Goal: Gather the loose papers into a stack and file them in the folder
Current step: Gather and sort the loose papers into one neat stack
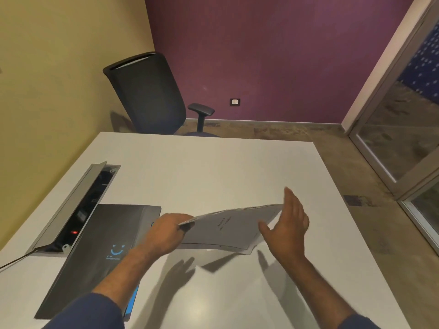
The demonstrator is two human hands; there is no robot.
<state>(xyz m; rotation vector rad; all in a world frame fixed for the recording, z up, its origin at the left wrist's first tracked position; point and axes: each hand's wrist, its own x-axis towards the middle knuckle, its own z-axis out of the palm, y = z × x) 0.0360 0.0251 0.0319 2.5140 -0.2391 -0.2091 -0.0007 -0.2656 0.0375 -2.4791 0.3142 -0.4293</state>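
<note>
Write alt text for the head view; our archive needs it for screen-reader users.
A person's left hand grips a stack of papers held above a white table while the open right hand steadies its right edge. A closed dark folder lies at left.

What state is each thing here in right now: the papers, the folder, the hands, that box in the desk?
Papers: gathered in a stack, lifted off the desk, tilted.
Folder: closed, lying flat on the desk.
Left hand: grips the stack's left edge.
Right hand: fingers straight, against the stack's right edge.
Cable box: lid open, a small red light on inside.
Chair: unoccupied, behind the desk.
</note>
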